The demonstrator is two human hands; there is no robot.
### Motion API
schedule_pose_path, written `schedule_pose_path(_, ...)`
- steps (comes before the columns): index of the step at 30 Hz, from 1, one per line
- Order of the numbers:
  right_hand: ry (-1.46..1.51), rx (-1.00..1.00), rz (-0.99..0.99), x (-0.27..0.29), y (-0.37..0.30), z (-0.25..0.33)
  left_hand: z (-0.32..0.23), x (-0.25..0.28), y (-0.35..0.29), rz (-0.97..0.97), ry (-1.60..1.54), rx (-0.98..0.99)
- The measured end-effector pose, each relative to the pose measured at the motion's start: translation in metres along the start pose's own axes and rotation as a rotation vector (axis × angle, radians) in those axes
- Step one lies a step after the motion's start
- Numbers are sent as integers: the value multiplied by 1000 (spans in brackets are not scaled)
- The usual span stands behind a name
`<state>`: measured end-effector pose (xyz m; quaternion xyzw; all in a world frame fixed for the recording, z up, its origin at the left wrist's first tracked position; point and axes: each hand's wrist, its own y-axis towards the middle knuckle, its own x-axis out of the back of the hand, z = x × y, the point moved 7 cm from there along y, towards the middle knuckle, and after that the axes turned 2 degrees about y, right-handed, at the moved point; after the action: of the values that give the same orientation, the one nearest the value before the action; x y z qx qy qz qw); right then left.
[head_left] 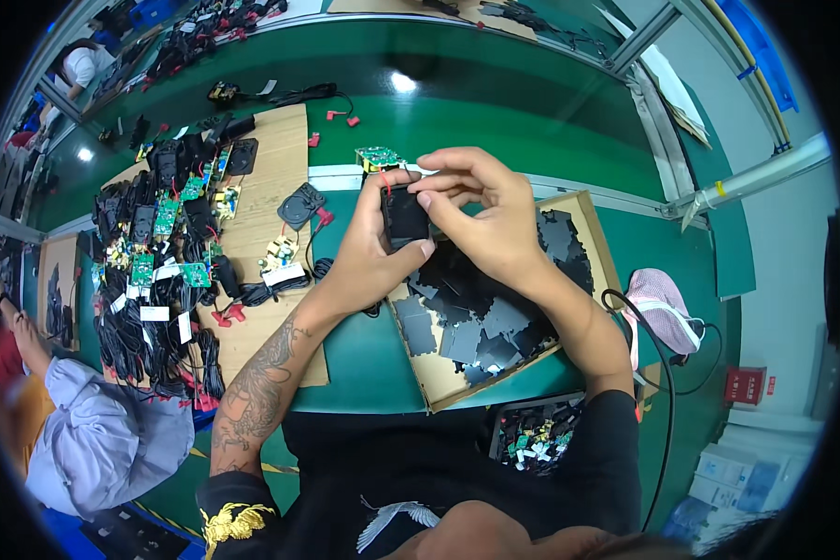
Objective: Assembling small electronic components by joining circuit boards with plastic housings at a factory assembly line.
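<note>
A black plastic adapter housing [406, 217] lies in my left hand [364, 243], its thumb along the lower edge and its fingers round the far side. Just beyond the housing is a green circuit board [377, 157] with yellow parts, and a red wire runs between the two. My right hand [483, 210] reaches over from the right, thumb and fingertips pinched at the upper right corner of the housing. Whatever is between those fingertips is hidden. Under my hands, a shallow cardboard tray [427, 385] holds many thin dark grey sheet pieces [495, 331].
Cardboard [280, 140] at left carries a heap of black cables, housings and circuit boards [168, 219]. An open housing [301, 205] lies nearer me. A pink mesh cloth [661, 303] and a black cable [670, 420] are at right. A co-worker's sleeve [107, 429] shows at left.
</note>
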<state>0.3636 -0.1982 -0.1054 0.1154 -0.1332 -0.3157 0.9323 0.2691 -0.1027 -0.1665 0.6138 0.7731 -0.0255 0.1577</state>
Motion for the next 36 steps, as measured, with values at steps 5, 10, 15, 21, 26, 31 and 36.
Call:
schedule_pose_path(5, 13, 28, 24, -2, 1, 3, 0, 2, 2, 45, 51, -33)
schedule_pose_path(10, -433, 310, -14, -7, -4, 24, -1, 2, -3, 48, -6, 55)
schedule_pose_path(15, -1055, 935, -145, -29, -28, 45, -3, 2, -2, -35, 1, -32)
schedule_pose_path(21, -1177, 978, -49, -35, -27, 41, -6, 8, 0, -102, -3, -100)
schedule_pose_path(26, -766, 675, 60, -10, -5, 49, -22, 9, 0, 215, -201, 191)
schedule_pose_path(31, -135, 257, 482, -17, -2, 22, -31, 12, -16, 404, -159, 382)
schedule_pose_path(36, -312, 507, 374, -15, -7, 45, -25, 19, -17, 507, -193, 465)
